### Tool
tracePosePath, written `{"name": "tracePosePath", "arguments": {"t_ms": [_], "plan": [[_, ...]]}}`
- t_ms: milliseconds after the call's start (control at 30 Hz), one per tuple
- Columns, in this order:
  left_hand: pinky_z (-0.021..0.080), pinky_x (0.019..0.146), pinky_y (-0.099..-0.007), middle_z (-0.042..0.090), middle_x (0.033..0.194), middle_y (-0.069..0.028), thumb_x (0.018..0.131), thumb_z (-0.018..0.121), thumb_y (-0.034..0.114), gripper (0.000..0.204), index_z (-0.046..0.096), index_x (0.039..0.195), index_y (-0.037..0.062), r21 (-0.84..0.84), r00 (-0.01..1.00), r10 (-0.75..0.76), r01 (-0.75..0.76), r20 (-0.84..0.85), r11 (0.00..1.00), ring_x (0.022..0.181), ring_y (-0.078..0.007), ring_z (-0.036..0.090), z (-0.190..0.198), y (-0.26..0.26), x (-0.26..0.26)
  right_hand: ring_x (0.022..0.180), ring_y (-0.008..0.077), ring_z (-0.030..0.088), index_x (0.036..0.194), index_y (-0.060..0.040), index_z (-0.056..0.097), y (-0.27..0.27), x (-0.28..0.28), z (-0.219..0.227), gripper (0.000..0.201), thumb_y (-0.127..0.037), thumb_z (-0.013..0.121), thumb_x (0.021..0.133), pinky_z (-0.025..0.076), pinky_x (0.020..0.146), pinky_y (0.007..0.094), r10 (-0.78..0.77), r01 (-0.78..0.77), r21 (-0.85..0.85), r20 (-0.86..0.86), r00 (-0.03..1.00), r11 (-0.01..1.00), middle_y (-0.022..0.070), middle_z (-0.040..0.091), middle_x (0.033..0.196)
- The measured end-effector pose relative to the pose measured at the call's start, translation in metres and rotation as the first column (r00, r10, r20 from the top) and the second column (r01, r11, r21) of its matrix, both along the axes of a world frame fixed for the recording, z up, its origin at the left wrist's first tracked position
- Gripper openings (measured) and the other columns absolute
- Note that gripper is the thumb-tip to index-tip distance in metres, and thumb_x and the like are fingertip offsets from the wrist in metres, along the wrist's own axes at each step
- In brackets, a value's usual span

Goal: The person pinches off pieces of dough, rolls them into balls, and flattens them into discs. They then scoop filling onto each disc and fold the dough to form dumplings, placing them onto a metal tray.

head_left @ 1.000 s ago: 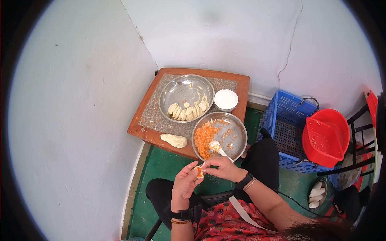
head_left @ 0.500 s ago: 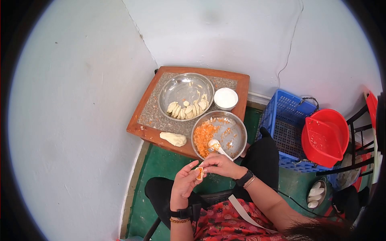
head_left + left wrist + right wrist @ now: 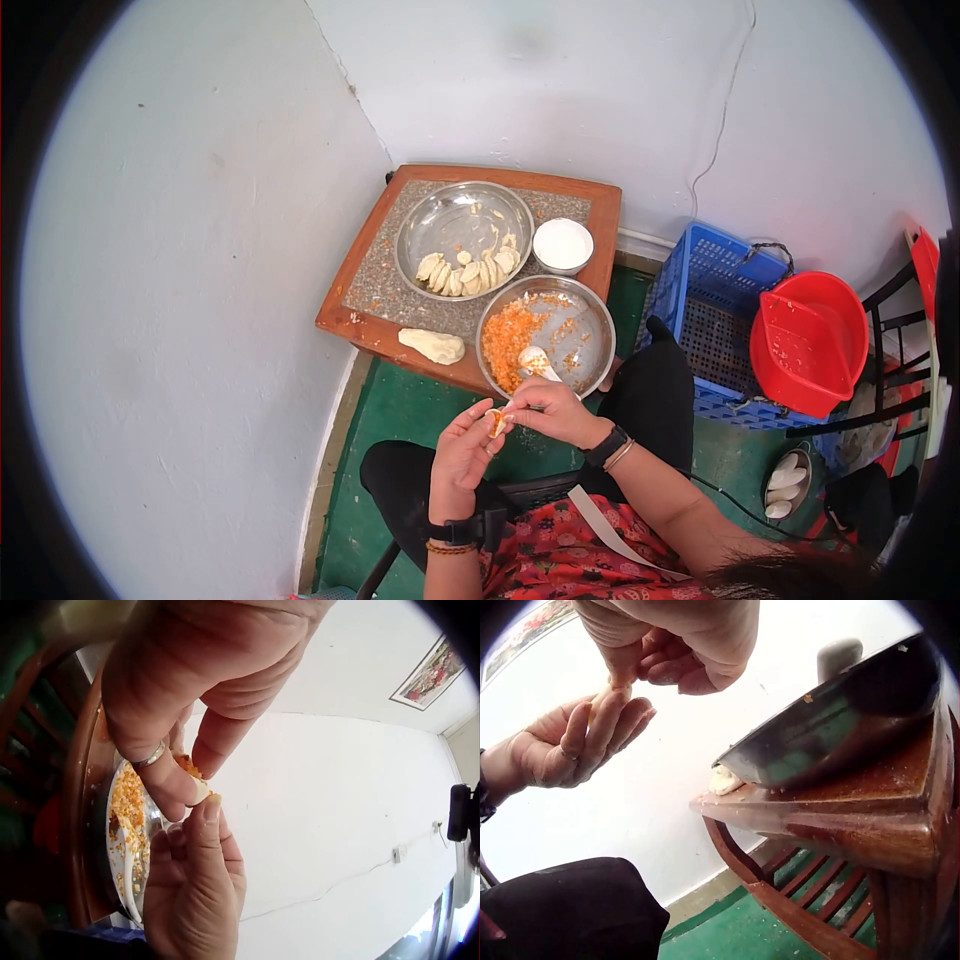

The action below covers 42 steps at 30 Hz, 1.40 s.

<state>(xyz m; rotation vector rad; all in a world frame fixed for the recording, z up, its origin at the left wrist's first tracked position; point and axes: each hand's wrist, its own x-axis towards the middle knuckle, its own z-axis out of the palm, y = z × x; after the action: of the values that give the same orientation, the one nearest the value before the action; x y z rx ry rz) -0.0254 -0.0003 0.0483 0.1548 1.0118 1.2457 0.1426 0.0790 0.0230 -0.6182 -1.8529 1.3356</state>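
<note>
Head view: compared with the frame just before, the dumpling (image 3: 497, 424) sits slightly higher and looks narrower, and the right hand (image 3: 555, 410) now hides the end of the spoon (image 3: 535, 362)'s handle. The left hand (image 3: 462, 450) cradles the dumpling between thumb and fingers; the right pinches its edge, so the 2 hands meet on it in front of the table (image 3: 375, 298). Orange filling shows inside the pale wrapper. The table, wood-framed round a speckled inset, has not changed: a smooth, tapered lump of dough (image 3: 432, 346) lies near its front edge; a shiny steel pan (image 3: 440, 228) holds crescent dumplings in a curved row; a bowl (image 3: 566, 271) holds something white; a steel basin (image 3: 588, 335) holds crumbly orange filling, heaped mostly on 1 side, and the white spoon.

Left wrist view: the left hand, wearing 1 ring (image 3: 150, 755), holds the dumpling from above, and the right thumb presses its rim, orange bits showing at the fold.

Right wrist view: the right fingertips clamp the dumpling's top over the left palm. The table's wood is glossy.
</note>
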Motion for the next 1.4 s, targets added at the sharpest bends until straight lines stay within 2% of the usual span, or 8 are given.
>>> {"name": "tracePosePath", "arguments": {"t_ms": [133,233,333,433,533,833,1133,1400], "plan": [[0.055,0.065,-0.0235,0.063,0.095,-0.0118,0.084,0.060,0.003,0.025,0.056,0.109,-0.0015,-0.027,0.999,0.001,-0.002,-0.049,1.000,0.082,-0.0204,0.065,0.000,0.000,0.003,0.075,0.0178,0.060,0.079,-0.0039,0.065,0.001,0.001,-0.003,0.009,-0.011,0.070,0.076,0.047,0.067,0.0283,-0.007,0.007,0.026,-0.017,1.000,1.000,0.0065,0.062,0.081],[0.054,0.065,-0.0224,0.064,0.093,-0.0105,0.084,0.061,0.003,0.022,0.059,0.105,-0.0016,-0.024,0.994,-0.023,0.020,-0.110,1.000,0.081,-0.0189,0.065,-0.002,-0.001,0.003,0.073,0.0168,0.060,0.082,-0.0035,0.065,0.001,0.001,-0.001,0.011,-0.011,0.070,0.076,0.047,0.068,0.0280,0.017,-0.017,-0.020,-0.009,1.000,1.000,0.0064,0.063,0.081],[0.054,0.065,-0.0223,0.065,0.091,-0.0097,0.084,0.061,0.003,0.021,0.059,0.104,-0.0018,-0.035,0.984,-0.052,0.047,-0.172,0.998,0.080,-0.0179,0.065,0.001,0.000,0.003,0.072,0.0160,0.060,0.088,-0.0035,0.065,-0.003,0.002,0.008,0.015,-0.010,0.070,0.076,0.047,0.068,0.0278,0.035,-0.048,-0.272,-0.052,0.998,0.961,0.0061,0.063,0.082],[0.054,0.065,-0.0221,0.065,0.091,-0.0096,0.084,0.061,0.003,0.022,0.059,0.105,-0.0009,-0.020,0.976,-0.055,0.052,-0.212,0.998,0.078,-0.0173,0.065,0.002,-0.001,0.003,0.074,0.0160,0.061,0.094,-0.0033,0.065,0.001,0.003,0.009,0.020,-0.011,0.070,0.077,0.048,0.069,0.0282,0.101,-0.102,-0.238,-0.016,0.995,0.966,0.0060,0.064,0.083],[0.054,0.064,-0.0223,0.065,0.092,-0.0098,0.083,0.062,0.003,0.026,0.057,0.109,0.0001,0.017,0.977,-0.077,0.082,-0.197,0.996,0.078,-0.0170,0.065,-0.001,0.000,0.001,0.077,0.0163,0.061,0.095,-0.0037,0.066,0.003,0.002,-0.001,0.020,-0.013,0.069,0.078,0.047,0.070,0.0287,0.110,-0.111,-0.080,-0.018,0.994,0.991,0.0062,0.064,0.084],[0.051,0.065,-0.0215,0.065,0.092,-0.0085,0.083,0.062,0.004,0.035,0.052,0.117,0.0006,-0.007,0.957,-0.139,0.142,-0.255,0.990,0.076,-0.0120,0.063,0.001,0.000,-0.001,0.074,0.0148,0.061,0.088,-0.0027,0.067,0.002,0.004,0.004,0.016,-0.015,0.069,0.078,0.047,0.067,0.0277,0.162,-0.148,-0.194,0.056,0.985,0.970,0.0060,0.065,0.078],[0.051,0.066,-0.0218,0.065,0.094,-0.0082,0.084,0.062,0.005,0.037,0.050,0.119,0.0001,-0.004,0.955,-0.175,0.179,-0.239,0.984,0.077,-0.0121,0.063,0.002,0.000,-0.004,0.077,0.0143,0.061,0.088,-0.0016,0.067,0.002,0.005,0.000,0.012,-0.010,0.068,0.079,0.048,0.070,0.0264,0.165,-0.153,-0.160,0.064,0.984,0.975,0.0065,0.066,0.083],[0.050,0.066,-0.0220,0.065,0.097,-0.0115,0.084,0.061,0.003,0.038,0.049,0.120,-0.0005,0.008,0.948,-0.199,0.207,-0.249,0.978,0.079,-0.0134,0.063,-0.006,-0.001,-0.008,0.077,0.0180,0.060,0.082,-0.0032,0.065,0.001,0.003,0.001,0.010,-0.012,0.068,0.078,0.047,0.070,0.0283,0.168,-0.168,-0.010,0.054,0.984,0.986,0.0066,0.063,0.081]]}}
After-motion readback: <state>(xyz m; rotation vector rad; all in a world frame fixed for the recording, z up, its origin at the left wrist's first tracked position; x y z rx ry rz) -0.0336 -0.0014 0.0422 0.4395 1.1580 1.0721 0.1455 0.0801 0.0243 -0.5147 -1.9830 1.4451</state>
